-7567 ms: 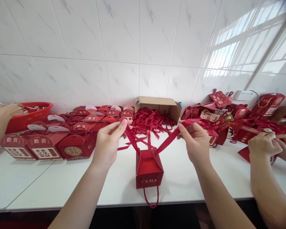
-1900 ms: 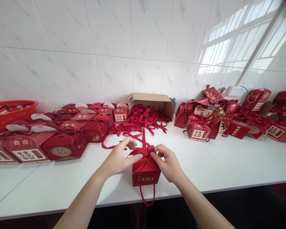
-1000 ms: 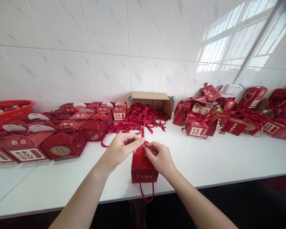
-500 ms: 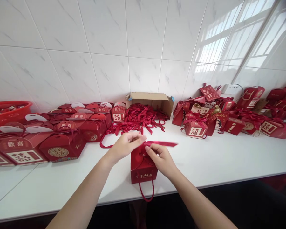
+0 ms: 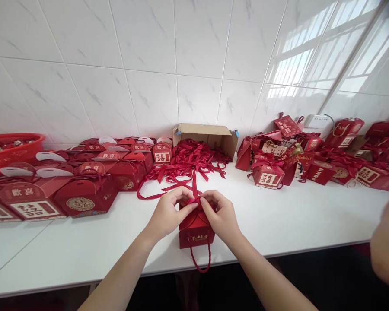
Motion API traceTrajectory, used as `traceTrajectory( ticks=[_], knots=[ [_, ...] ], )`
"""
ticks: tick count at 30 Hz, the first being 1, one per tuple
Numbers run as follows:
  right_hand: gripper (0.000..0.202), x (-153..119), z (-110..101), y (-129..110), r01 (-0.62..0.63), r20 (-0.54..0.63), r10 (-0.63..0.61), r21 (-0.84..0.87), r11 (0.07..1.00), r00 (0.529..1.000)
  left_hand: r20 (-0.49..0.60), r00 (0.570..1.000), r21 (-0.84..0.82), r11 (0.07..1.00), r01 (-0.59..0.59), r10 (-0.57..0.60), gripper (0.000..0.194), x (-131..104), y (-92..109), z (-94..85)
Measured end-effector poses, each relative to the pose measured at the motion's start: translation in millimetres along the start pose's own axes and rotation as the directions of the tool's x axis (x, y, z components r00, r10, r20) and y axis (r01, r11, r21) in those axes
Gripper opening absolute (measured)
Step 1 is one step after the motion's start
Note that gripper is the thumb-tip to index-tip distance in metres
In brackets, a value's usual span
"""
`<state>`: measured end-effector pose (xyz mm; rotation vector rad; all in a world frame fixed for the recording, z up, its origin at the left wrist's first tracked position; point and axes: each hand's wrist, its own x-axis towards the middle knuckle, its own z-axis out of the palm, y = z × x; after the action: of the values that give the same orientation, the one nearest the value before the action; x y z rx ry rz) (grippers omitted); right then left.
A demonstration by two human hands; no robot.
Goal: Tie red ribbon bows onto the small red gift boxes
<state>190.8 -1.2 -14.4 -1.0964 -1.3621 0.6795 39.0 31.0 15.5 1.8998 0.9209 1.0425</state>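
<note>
A small red gift box with gold lettering stands upright near the table's front edge, its red cord handle hanging over that edge. Above the box's closed top, my left hand pinches a red ribbon between thumb and fingers. My right hand pinches the same ribbon just beside it, so the fingertips of both hands nearly meet at a loop or knot. How the ribbon is crossed there is partly hidden by my fingers. One ribbon end reaches back toward the ribbon pile.
A heap of red ribbons spills from a cardboard box at the wall. Rows of red gift boxes fill the left; more boxes stand right. A red basin sits far left. Another person's blurred arm shows at the right edge.
My left hand has closed onto the ribbon beside my right hand. The ribbon end that stretched out to the right no longer shows there. Another person's arm has entered at right.
</note>
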Motion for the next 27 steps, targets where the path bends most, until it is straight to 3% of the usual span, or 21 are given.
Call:
traceTrajectory(
  ticks=[6, 9, 14, 18, 20, 22, 24, 27],
  knots=[
    [0.014, -1, -4, -1, 0.117, 0.017, -0.115, -0.18, 0.977, 0.993, -0.145, 0.989, -0.011, 1.0, -0.017, 0.015, 0.001, -2, -10, 4.4],
    [0.012, 0, -6, 3, 0.051, 0.018, -0.048, -0.171, 0.984, 0.999, -0.151, 0.988, -0.032, 0.999, -0.01, 0.005, 0.003, -3, -11, 4.8],
    [0.016, 3, -6, 3, -0.19, 0.188, 0.187, -0.003, 0.982, 0.964, -0.137, 0.991, -0.111, 0.993, -0.027, 0.012, 0.006, 0, -15, 9.9],
    [0.02, 4, -3, 4, -0.153, 0.222, 0.141, 0.039, 0.987, 0.965, -0.136, 0.99, -0.164, 0.985, -0.058, 0.036, 0.012, 5, -21, 14.9],
    [0.02, 4, -2, 6, -0.156, 0.191, 0.14, 0.071, 0.985, 0.972, -0.221, 0.973, -0.092, 0.992, -0.083, 0.061, 0.016, 3, -22, 13.9],
    [0.02, 2, -1, 7, -0.174, 0.142, 0.159, 0.098, 0.98, 0.977, -0.256, 0.961, 0.081, 0.993, -0.087, 0.105, 0.014, -1, -20, 10.5],
    [0.02, 1, -1, 6, -0.19, 0.114, 0.178, 0.106, 0.976, 0.977, -0.173, 0.976, 0.221, 0.971, -0.092, 0.132, 0.012, -6, -17, 6.3],
    [0.019, -1, -4, 3, -0.196, 0.102, 0.187, 0.084, 0.977, 0.977, -0.078, 0.989, 0.251, 0.963, -0.102, 0.125, 0.012, -9, -12, 1.5]
  ],
)
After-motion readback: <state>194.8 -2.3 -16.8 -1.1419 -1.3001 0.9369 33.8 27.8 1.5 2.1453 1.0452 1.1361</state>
